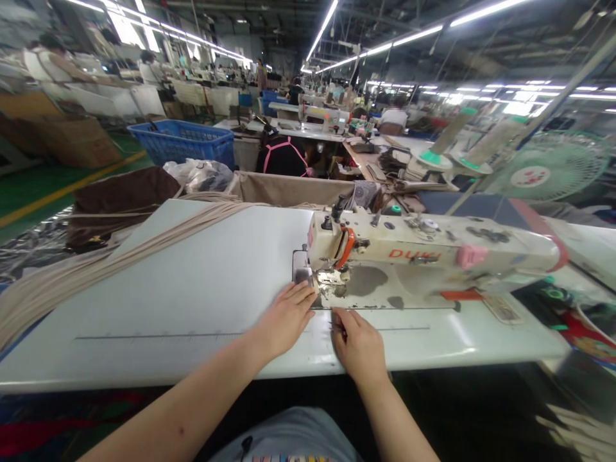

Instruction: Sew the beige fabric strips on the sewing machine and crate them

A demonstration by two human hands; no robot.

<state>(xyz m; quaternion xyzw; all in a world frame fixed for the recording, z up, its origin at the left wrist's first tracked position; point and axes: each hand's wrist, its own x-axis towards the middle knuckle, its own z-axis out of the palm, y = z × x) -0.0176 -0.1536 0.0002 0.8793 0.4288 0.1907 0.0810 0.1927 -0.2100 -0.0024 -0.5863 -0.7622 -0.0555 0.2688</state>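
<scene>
A white sewing machine (pixel 423 250) with an orange lever stands on the pale worktable (pixel 192 269). My left hand (pixel 287 316) lies palm down at the left of the needle area, fingers stretched out, their tips at the edge of the metal plate (pixel 303 274). To its right, my right hand (pixel 360 341) rests on the table just in front of the machine bed, its fingers curled together. A small dark item shows by those fingers, too small to make out. Any cloth under either hand cannot be seen.
Long beige strips (pixel 144 247) run over the table's left side. Behind the table are a beige fabric-lined bin (pixel 289 187), a blue basket (pixel 185 138) and a person in black with pink straps (pixel 283 157). Thread cones (pixel 443 144) and a green fan (pixel 553 173) stand at the right.
</scene>
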